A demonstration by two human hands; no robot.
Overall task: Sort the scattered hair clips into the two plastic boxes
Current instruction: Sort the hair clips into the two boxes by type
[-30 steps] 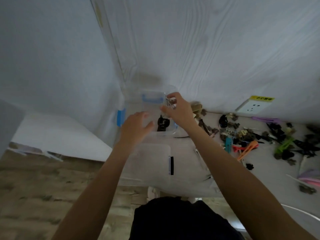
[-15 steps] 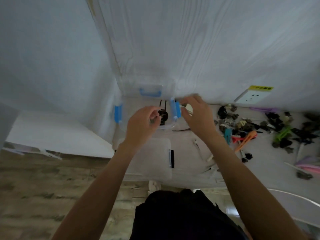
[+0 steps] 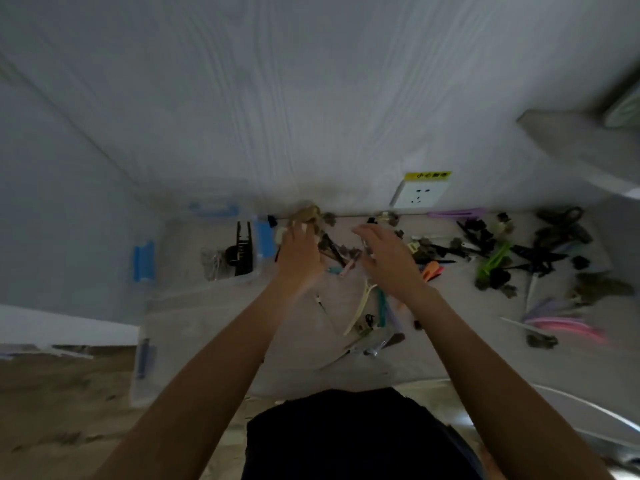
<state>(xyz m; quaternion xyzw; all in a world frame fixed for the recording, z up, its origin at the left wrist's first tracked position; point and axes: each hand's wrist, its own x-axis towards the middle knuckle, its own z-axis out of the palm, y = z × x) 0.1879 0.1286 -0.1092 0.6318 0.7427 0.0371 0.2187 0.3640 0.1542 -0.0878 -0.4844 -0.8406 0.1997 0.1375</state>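
Note:
A clear plastic box (image 3: 166, 258) with blue latches stands at the table's far left, and a few black clips (image 3: 239, 252) lie inside it. A second clear box (image 3: 162, 344) sits nearer me, its inside blurred. Many hair clips are scattered to the right: a tan claw clip (image 3: 307, 214), a cream clip (image 3: 360, 308), a teal clip (image 3: 381, 306), a green clip (image 3: 491, 259). My left hand (image 3: 299, 252) hovers just right of the far box, fingertips at the tan clip; its grip is blurred. My right hand (image 3: 388, 258) hangs over the clips with fingers spread.
The wall runs along the table's far edge, with a white socket (image 3: 419, 195) under a yellow label. Pink and purple clips (image 3: 561, 323) lie at the right. The table's near edge (image 3: 346, 382) is close to my dark clothing. A wooden floor shows at the lower left.
Both hands have left the far box and moved right, over the scattered clips. The view has swung to the right, so the boxes now sit further left.

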